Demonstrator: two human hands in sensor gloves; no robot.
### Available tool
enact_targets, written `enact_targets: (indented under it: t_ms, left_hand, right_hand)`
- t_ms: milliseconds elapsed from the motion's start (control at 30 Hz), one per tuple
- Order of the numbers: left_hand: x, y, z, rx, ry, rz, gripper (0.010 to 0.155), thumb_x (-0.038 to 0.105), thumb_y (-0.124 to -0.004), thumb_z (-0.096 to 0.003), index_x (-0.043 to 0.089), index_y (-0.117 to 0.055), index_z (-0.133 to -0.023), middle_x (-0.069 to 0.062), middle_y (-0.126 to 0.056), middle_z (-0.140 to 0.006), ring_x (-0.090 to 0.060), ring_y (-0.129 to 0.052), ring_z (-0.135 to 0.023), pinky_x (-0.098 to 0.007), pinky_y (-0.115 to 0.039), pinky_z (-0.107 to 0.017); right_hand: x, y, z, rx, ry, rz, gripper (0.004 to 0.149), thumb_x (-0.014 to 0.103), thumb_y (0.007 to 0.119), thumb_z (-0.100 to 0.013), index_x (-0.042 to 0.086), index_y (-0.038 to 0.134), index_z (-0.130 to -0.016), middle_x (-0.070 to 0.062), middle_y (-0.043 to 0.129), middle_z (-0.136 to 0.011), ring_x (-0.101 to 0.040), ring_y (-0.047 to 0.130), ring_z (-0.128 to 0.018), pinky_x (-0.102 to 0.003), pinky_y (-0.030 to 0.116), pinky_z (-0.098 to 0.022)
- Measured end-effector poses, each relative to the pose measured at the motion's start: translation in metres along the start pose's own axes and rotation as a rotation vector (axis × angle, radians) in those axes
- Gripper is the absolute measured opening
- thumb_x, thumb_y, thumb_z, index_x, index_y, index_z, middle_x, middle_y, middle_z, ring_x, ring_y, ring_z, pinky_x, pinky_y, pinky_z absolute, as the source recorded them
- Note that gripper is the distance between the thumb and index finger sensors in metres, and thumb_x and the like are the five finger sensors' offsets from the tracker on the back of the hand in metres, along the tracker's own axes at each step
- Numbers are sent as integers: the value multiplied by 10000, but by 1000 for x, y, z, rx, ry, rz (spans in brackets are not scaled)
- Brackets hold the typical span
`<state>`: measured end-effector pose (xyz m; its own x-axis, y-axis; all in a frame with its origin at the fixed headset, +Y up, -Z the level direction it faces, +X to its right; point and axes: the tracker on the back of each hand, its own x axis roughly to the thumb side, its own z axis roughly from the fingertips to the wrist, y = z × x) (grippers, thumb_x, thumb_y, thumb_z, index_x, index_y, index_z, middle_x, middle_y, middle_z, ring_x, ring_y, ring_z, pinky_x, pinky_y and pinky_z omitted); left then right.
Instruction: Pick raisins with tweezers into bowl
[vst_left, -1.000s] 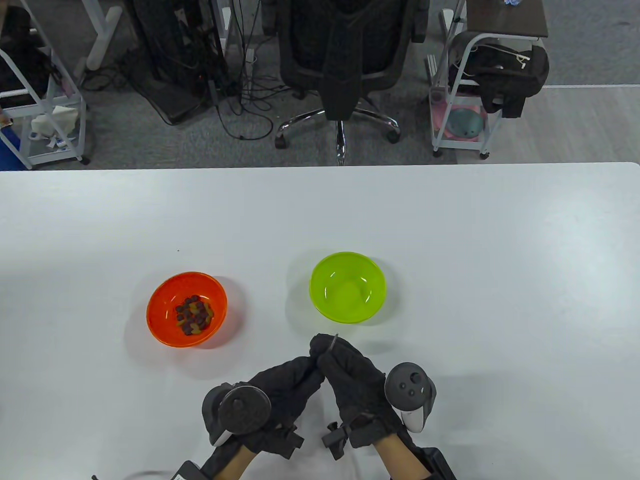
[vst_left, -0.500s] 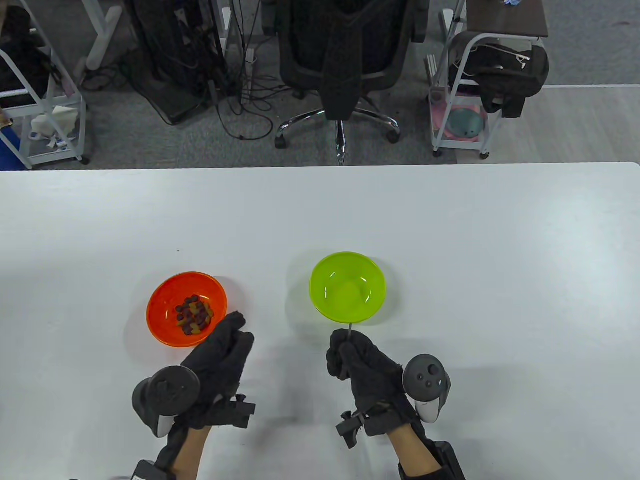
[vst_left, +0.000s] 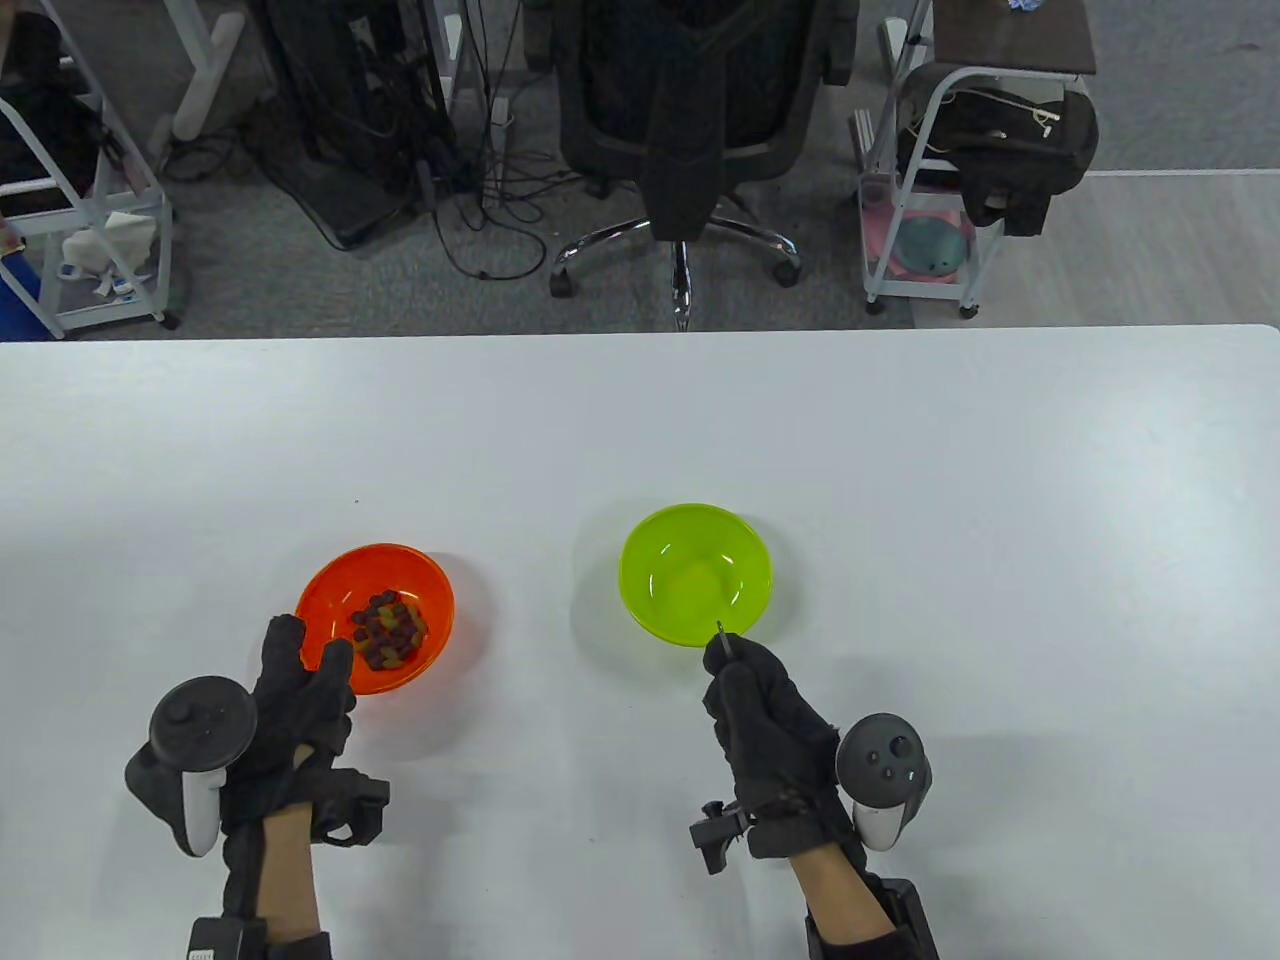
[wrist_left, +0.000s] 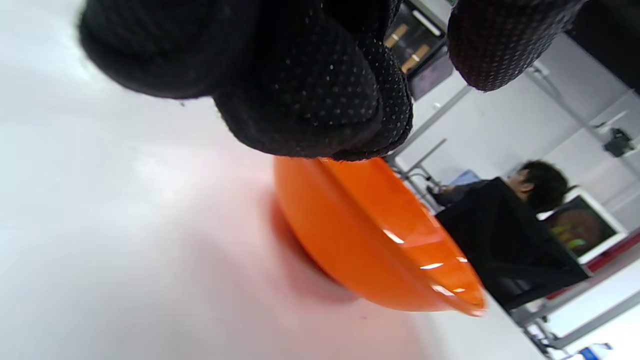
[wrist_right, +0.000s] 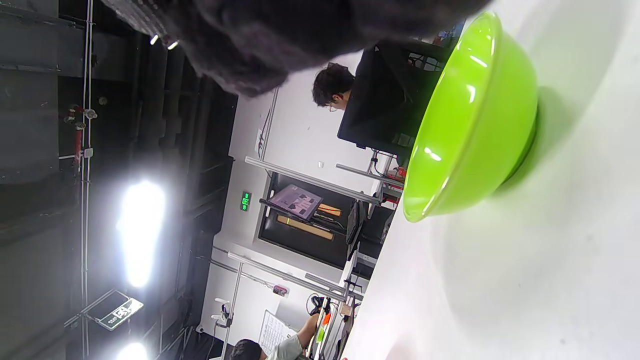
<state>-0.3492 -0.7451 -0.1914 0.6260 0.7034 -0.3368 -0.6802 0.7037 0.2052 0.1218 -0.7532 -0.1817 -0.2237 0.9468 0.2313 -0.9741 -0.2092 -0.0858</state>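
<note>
An orange bowl (vst_left: 330, 610) holds a heap of dark and green raisins (vst_left: 389, 630) left of centre. A lime green bowl (vst_left: 650, 600) stands empty to its right. My left hand (vst_left: 300, 680) rests at the orange bowl's near-left rim, fingers touching it; the left wrist view shows the fingertips (wrist_left: 310, 100) over the orange bowl's wall (wrist_left: 360, 235). My right hand (vst_left: 750, 700) grips thin metal tweezers (vst_left: 722, 633), whose tip reaches the green bowl's near rim. The green bowl also shows in the right wrist view (wrist_right: 475, 120). The tweezers' tip looks empty.
The white table (vst_left: 900, 450) spreads wide around both bowls. An office chair (vst_left: 690, 120), carts and cables stand on the floor beyond the table's far edge.
My hands, joined at the centre a second ago, have parted. The left hand moved left to the orange bowl's rim. The right hand moved right and forward with the tweezers to the green bowl.
</note>
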Motion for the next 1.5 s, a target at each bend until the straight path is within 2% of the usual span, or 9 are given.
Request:
enact_targets:
  t_ms: [67, 100, 200, 333, 533, 700, 1033, 1233, 1500]
  left_hand:
    - [-3, -2, -4, -42, 42, -32, 759, 589, -720, -571, 106, -551, -1132, 15, -1031, -560, -186, -1051, -274, -299, -915, -213]
    - [-4, -2, -5, -47, 54, -36, 743, 585, -715, -574, 103, -581, -1123, -9, -1036, -561, -192, -1053, -267, -300, -915, -209]
    - [-6, -4, -8, -18, 78, -109, 698, 585, -703, -578, 130, -641, -1103, 21, -1044, -500, -177, -1042, -222, -290, -909, -180]
    - [-11, -7, -15, -22, 114, -122, 759, 592, -690, -581, 106, -524, -1139, -1, -1034, -548, -183, -1045, -247, -293, -908, -197]
    - [-25, -20, -31, -144, 154, -51, 794, 577, -670, -592, 22, -476, -1126, -12, -1032, -595, -165, -1048, -244, -278, -913, -192]
    - [-23, -26, -37, -142, 163, -22, 679, 414, -652, -613, -7, -464, -1112, 12, -1036, -588, -146, -1050, -218, -262, -914, -172]
    - [3, -35, -30, -177, -2, -53, 580, 383, -658, -595, 45, -597, -1063, 4, -1036, -514, -122, -1038, -190, -246, -910, -152]
    - [27, -48, -15, -235, -109, -86, 573, 383, -661, -594, 51, -610, -1058, -2, -1040, -498, -126, -1037, -179, -248, -910, -145]
    - [57, -72, 12, -316, -237, -160, 582, 382, -661, -597, 47, -590, -1067, -15, -1038, -507, -132, -1040, -187, -254, -912, -149]
  right_hand:
    - [-3, 0, -2, 30, -8, -30, 458, 547, 588, -574, 320, 770, -928, 122, 897, -578, 14, 889, -240, -182, 835, -223]
    - [-4, 1, -3, 42, -3, -40, 455, 543, 598, -574, 323, 767, -935, 117, 902, -566, 9, 887, -228, -187, 834, -213]
    - [-5, 1, -3, 63, -3, -24, 450, 538, 610, -572, 327, 769, -937, 115, 908, -555, 11, 884, -207, -187, 831, -193]
    - [-5, 1, -4, 66, -2, -28, 453, 537, 614, -573, 328, 762, -947, 112, 911, -565, 11, 883, -205, -188, 831, -192]
    - [-6, 0, -4, 59, -4, -21, 454, 539, 619, -574, 327, 764, -948, 108, 914, -567, 10, 884, -207, -188, 832, -193]
    - [-6, -2, -4, 58, -8, -4, 465, 540, 626, -574, 333, 747, -972, 102, 918, -570, 8, 886, -211, -190, 833, -195]
    - [-3, -6, -6, 39, -60, 175, 476, 530, 645, -578, 321, 742, -996, 89, 921, -599, 3, 893, -236, -195, 835, -213]
    - [1, -4, -6, 55, -109, 347, 485, 504, 659, -577, 291, 741, -1005, 77, 914, -641, -4, 896, -271, -200, 835, -239]
    - [11, 7, -6, 83, -205, 598, 524, 463, 674, -574, 252, 635, -1052, 88, 890, -690, -19, 890, -312, -212, 824, -271]
